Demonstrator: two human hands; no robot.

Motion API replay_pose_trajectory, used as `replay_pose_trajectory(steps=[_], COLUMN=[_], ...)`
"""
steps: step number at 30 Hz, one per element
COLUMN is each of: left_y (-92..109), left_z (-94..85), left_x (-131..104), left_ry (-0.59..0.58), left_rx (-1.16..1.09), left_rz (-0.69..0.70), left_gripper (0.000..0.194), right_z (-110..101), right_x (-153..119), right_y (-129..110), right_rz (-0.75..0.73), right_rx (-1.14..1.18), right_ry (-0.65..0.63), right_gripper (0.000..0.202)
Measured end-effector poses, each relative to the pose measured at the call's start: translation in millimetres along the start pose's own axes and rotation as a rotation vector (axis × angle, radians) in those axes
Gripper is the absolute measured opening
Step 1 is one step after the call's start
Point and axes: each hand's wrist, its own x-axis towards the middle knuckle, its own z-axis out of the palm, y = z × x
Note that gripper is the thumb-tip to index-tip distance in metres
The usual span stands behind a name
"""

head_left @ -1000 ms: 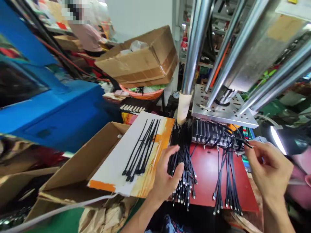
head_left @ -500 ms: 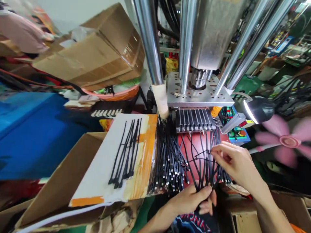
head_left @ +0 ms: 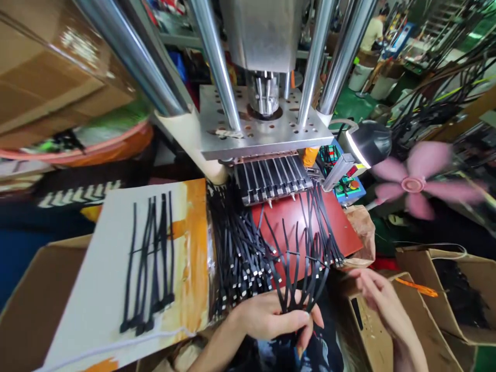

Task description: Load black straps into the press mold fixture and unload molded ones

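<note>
Cables (head_left: 296,266) in left grip (head_left: 273,316) (fanned)

You have a bunch of thin black cables (head_left: 287,281) gathered in your left hand (head_left: 277,320), pinched near the lower ends, which your fingers mostly hide. Above your grip the strands spread upward like a fan, some gently curved, with slender dark ties crossing several partway up. The bunch stands at the front edge of the red counter (head_left: 333,219), upper tips reaching over it; whether they touch its surface, you cannot tell from here.
</note>
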Motion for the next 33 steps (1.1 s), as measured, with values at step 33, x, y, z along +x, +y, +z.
replay_pose_trajectory(steps=[33], left_y=[-27], left_z=[41.7], left_x=[-149], left_ry=[1.771], left_rx=[0.511], left_rz=[0.127], left_gripper=[0.047], right_z=[156], right_x=[69], right_y=[-85], right_rz=[-0.459], right_rx=[-0.490], right_ry=[-0.508], right_gripper=[0.039])
